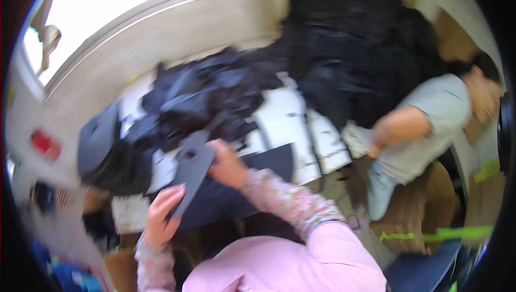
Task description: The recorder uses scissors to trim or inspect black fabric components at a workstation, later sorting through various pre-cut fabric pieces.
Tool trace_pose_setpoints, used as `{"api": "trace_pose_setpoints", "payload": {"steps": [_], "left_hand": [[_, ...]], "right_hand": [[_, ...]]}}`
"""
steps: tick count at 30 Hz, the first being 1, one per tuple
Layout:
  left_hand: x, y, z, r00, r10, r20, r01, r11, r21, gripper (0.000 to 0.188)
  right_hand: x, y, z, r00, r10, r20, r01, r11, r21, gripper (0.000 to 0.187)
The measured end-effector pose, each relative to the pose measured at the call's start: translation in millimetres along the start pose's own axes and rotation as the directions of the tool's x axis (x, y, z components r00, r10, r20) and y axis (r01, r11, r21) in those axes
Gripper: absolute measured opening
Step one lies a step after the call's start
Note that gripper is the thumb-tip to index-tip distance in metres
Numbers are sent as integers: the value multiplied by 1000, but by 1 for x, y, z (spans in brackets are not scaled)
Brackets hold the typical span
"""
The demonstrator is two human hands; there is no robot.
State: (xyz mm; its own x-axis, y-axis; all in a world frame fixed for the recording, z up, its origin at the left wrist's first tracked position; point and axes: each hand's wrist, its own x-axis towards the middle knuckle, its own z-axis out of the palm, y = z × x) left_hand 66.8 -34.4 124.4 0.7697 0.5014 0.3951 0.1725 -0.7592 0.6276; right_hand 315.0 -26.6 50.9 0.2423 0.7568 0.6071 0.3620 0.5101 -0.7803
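A flat dark grey panel [196, 172] with a small hole near its far end is held tilted above the table between my two hands. My left hand [163, 212] grips its near left edge, fingers bent around it. On the far right edge my right hand [227, 165] is closed, its fingers partly hidden by the panel. Below and to the right of the panel lies a dark sheet [269, 165]. To the left stands a thick stack of similar dark panels [102, 141], the front one also with a hole.
Crumpled black material [199, 95] covers the back of the table, beside white sheets [285, 120] with dark marks. A large black heap [355, 50] rises at the back right. A person [430, 120] in a light top is at the right, near cardboard boxes [398, 222].
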Motion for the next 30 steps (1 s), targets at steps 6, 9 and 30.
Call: {"api": "trace_pose_setpoints", "payload": {"steps": [6, 9, 30], "left_hand": [[3, -14, 32, 937, -322, -134, 269, 913, -308, 53], [15, -42, 57, 933, -333, -136, 277, 906, -321, 46], [30, -27, 19, 839, -357, -411, 187, 898, -398, 11]], "right_hand": [[-15, -4, -10, 971, -101, 218, 91, 994, 55, 12], [-28, -5, -9, 958, -28, 284, -1, 995, 102, 12], [32, 18, -92, 609, 329, 722, -421, 905, -58, 42]]}}
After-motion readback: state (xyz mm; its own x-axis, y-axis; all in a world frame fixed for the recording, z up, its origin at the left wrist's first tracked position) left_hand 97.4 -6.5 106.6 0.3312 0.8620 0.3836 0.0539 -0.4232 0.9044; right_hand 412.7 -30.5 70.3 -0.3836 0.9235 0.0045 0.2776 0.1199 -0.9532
